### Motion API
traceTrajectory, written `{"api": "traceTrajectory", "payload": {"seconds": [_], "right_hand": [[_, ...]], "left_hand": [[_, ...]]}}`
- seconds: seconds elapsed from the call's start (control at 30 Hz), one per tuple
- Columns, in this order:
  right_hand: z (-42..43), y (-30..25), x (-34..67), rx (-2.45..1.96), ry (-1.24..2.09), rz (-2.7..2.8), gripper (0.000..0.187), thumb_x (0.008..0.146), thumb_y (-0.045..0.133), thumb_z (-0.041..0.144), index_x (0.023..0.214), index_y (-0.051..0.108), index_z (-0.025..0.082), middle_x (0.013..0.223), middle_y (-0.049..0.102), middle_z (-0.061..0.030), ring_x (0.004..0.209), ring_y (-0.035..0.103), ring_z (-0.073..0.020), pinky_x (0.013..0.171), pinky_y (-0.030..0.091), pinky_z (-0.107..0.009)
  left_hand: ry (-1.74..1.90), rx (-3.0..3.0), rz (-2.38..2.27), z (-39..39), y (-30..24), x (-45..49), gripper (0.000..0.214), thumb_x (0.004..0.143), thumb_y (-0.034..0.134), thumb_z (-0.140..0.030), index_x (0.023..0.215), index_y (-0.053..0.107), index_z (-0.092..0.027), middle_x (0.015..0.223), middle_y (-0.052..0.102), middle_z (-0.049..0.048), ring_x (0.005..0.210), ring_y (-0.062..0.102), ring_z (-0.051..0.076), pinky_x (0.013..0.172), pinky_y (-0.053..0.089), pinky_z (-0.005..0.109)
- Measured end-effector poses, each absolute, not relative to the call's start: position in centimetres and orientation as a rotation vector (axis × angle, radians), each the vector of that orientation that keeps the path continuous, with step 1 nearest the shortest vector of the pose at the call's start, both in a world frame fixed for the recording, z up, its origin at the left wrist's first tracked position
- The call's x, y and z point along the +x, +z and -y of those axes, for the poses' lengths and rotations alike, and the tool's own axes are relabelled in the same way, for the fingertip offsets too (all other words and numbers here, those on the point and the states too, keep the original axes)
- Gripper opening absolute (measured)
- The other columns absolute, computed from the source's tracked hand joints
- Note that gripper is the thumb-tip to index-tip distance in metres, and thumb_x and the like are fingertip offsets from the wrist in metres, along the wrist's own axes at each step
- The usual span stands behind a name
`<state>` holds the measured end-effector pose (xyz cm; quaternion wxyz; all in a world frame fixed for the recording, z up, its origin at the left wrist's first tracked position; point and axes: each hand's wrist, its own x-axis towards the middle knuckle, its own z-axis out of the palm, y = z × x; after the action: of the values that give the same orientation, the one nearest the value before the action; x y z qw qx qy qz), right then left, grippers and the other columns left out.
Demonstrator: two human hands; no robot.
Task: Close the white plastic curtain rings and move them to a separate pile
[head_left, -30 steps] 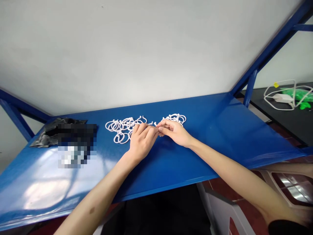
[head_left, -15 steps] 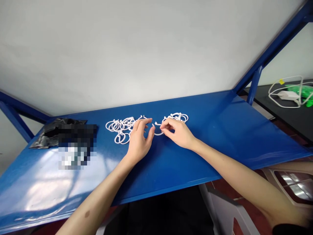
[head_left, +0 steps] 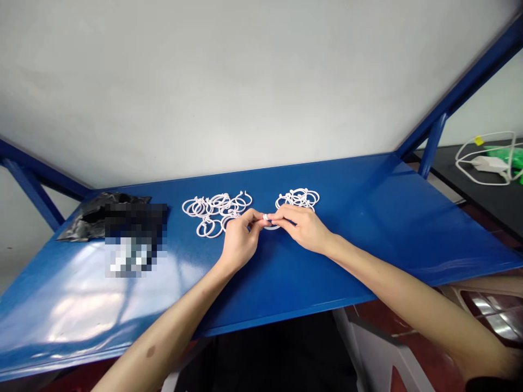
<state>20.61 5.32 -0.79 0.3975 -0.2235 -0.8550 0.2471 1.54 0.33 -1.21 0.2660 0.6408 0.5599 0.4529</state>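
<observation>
White ring [head_left: 266,217], slender and knob-ended, sits centrally in our head view: our left grip [head_left: 240,239] and right grip [head_left: 305,226] both pinch its ends over the glossy blue surface [head_left: 281,277], near loose white hoops [head_left: 221,200].

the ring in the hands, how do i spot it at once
Find the blue table, then the left hand and right hand meeting over it. The white ring is between their fingers; unlike the piled rings, it alone is pinched by both hands.
</observation>
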Motion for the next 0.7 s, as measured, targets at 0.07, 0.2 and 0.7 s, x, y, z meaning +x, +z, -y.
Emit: {"api": "traceTrajectory", "payload": {"seconds": [0.07,0.2,0.7], "right_hand": [[-5.4,-1.1,20.7,-0.534,0.607,2.198,0.017,0.103,0.055,0.019,0.104,0.073,0.021,0.092,0.072,-0.0033,0.081,0.067,-0.0143,0.074,0.055,-0.028],[-5.6,-1.2,20.7,-0.494,0.563,2.215,0.020,0.103,0.054,0.017,0.105,0.073,0.021,0.094,0.073,-0.0038,0.083,0.068,-0.0148,0.075,0.055,-0.028],[-9.3,-0.5,23.5,-1.106,-0.051,2.196,0.024,0.099,0.059,0.024,0.117,0.075,0.018,0.112,0.067,-0.0135,0.104,0.055,-0.0288,0.089,0.056,-0.047]], "left_hand": [[1.224,1.773,-1.524,-0.3,-1.5,1.6,0.014,0.092,0.061,-0.024,0.081,0.069,-0.020,0.078,0.076,0.0005,0.071,0.069,0.015,0.070,0.051,0.026],[1.227,1.936,-1.530,-0.5,-1.6,1.3,0.014,0.095,0.060,-0.023,0.084,0.068,-0.021,0.079,0.074,0.0002,0.068,0.066,0.014,0.067,0.050,0.025],[0.792,2.523,-2.200,-3.4,-3.2,-2.3,0.014,0.093,0.062,-0.027,0.098,0.075,-0.021,0.119,0.071,0.0125,0.114,0.052,0.038,0.093,0.041,0.054]]}}
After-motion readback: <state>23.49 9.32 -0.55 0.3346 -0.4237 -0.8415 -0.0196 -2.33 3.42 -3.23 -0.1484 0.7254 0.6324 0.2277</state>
